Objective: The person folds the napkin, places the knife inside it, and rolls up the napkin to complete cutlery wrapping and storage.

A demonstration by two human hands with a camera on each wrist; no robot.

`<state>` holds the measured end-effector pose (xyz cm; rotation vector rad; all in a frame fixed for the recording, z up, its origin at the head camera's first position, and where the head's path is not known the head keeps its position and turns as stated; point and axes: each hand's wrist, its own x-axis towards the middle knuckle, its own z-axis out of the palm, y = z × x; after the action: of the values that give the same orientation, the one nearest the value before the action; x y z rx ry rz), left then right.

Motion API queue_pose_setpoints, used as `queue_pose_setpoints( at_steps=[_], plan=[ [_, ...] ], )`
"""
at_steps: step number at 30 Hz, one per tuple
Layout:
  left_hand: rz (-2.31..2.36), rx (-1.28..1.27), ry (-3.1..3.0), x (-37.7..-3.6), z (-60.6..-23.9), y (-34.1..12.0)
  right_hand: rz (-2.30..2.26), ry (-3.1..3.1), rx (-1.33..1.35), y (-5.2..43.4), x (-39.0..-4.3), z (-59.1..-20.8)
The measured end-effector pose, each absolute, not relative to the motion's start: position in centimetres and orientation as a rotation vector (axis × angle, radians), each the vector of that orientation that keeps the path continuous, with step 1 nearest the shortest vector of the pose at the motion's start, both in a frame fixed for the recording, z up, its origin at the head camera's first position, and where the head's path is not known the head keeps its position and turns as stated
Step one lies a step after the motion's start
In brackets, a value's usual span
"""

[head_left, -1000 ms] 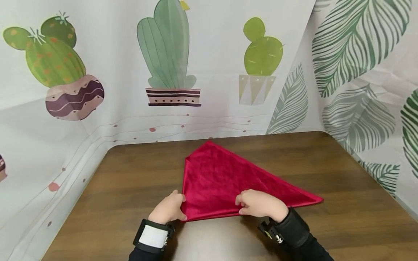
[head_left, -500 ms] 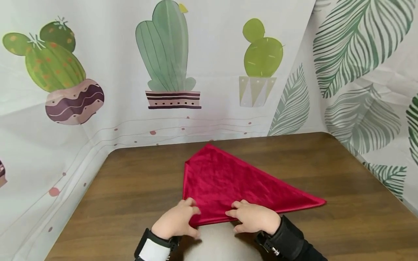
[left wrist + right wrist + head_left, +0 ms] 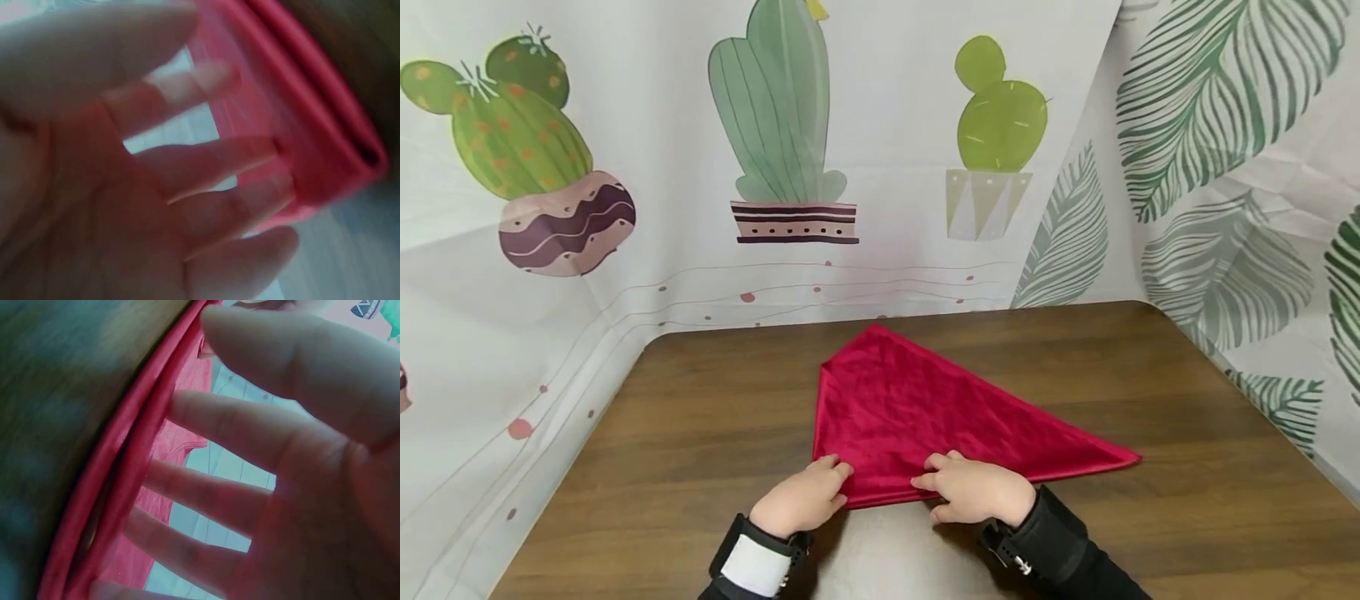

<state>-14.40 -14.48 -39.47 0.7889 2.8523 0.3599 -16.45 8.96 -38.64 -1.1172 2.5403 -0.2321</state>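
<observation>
A shiny crimson cloth (image 3: pixel 895 408), folded into a rough triangle, lies flat on the wooden table (image 3: pixel 715 400), its long point toward the right. At its near left corner is my left hand (image 3: pixel 801 500), fingertips on the fabric. In the left wrist view the fingers (image 3: pixel 212 156) are spread and nearly straight. My right hand (image 3: pixel 977 492) touches the middle of the near edge with its fingertips. The right wrist view shows its extended fingers (image 3: pixel 212 490) against the cloth, whose folded layers (image 3: pixel 125 462) run along the edge. The thumb stands apart from the cloth there.
A white curtain (image 3: pixel 895 167) printed with cacti hangs behind the table, and a leaf-printed one (image 3: pixel 1225 250) hangs at the right. Black bands are on both wrists; the left band (image 3: pixel 752 562) bears a white patch.
My left hand has let go of the cloth's left edge and shifted right onto its near corner. My right hand has slid a little left along the near edge. The cloth keeps its shape.
</observation>
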Motion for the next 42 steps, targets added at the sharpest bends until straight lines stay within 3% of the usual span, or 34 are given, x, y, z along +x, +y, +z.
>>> queue_pose_setpoints(
  at_steps=[12, 31, 42],
  plan=[
    [0.129, 0.479, 2.758, -18.6, -39.1, -15.0, -0.275, 2.535, -1.099, 8.9, -16.9, -38.8],
    [0.123, 0.339, 2.723, -26.8, -40.1, -15.6, -0.258, 2.530, -1.100, 9.1, -16.6, -38.7],
    [0.025, 0.331, 2.704, -27.9, -40.2, -15.6, -0.231, 2.537, -1.115, 9.3, -16.6, -38.8]
  ],
)
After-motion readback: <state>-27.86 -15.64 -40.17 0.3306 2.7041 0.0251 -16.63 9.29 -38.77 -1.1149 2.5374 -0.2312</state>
